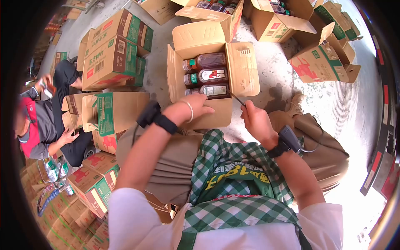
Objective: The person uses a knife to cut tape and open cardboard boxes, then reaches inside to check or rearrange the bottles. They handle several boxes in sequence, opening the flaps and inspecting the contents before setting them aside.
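Pale grey concrete floor [155, 78] under the open brown cardboard carton [245, 71]. On its near side, your right hand [259, 123] has fingers clamped on a slim dark tool [237, 98], tip by the carton's near-right corner. Your left hand [189, 109], over the near flap, has thumb apart from fingers; contact with the nearest dark red-brown bottle [215, 90] unclear. Step in hand, judged: close work at that bottle, calling for steady hands, tip controlled. Inside the carton, three bottles lie side by side, caps left. Beyond, right: brown-and-green open carton [318, 66].
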Motion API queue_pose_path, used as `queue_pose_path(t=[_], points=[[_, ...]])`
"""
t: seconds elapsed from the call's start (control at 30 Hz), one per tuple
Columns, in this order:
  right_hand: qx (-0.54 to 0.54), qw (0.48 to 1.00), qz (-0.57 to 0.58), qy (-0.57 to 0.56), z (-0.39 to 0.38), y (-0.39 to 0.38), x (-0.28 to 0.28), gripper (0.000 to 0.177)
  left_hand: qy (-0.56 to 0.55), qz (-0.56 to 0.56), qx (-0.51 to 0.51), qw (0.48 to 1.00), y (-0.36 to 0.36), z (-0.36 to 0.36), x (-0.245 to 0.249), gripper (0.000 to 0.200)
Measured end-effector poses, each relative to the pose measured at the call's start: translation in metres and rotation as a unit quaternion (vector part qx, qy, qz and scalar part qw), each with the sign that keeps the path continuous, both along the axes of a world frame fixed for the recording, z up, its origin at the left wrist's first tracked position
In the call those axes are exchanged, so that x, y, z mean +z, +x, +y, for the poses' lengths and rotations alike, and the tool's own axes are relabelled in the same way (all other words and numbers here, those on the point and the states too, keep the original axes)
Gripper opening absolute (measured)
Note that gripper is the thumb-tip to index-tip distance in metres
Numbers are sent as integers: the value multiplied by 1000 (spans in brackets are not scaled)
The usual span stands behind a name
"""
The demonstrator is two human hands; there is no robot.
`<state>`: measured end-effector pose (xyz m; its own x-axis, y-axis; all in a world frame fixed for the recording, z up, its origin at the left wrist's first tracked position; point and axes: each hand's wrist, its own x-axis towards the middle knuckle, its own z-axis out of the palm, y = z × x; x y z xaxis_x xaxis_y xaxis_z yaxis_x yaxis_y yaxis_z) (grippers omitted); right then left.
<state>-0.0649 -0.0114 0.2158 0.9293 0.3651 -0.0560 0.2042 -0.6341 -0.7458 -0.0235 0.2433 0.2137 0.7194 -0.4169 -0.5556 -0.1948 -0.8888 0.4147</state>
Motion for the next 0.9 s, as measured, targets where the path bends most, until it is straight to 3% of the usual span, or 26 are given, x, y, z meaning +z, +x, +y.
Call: queue_pose_path(t=[0.1, 0.13, 0.33, 0.53, 0.6, 0.87, 0.9], points=[[17, 999, -22, -21, 1, -1, -9, 13, 65, -75, -2, 995, -13, -15, 11, 43], [19, 999, -21, -25, 1, -3, -10, 13, 57, -161, 9, 985, -20, -16, -3, 23], [27, 989, -40, -138, 8, -1, -17, 5, 41, -319, 50, 946, -31, -21, -25, 3], [15, 991, -27, -127, 9, 4, -29, 3, 23, -342, 42, 939, -34, -20, -26, 2], [8, 987, 64, -149, 3, -2, -29, 8, 27, -342, 39, 938, -35, -20, -25, 2], [16, 992, 22, -124, -8, -8, -81, 6, -17, -380, 48, 924, -38, -23, -20, 3], [28, 991, 54, -120, -25, -15, -85, 7, 1, -328, 54, 943, -36, -24, -18, 7]])
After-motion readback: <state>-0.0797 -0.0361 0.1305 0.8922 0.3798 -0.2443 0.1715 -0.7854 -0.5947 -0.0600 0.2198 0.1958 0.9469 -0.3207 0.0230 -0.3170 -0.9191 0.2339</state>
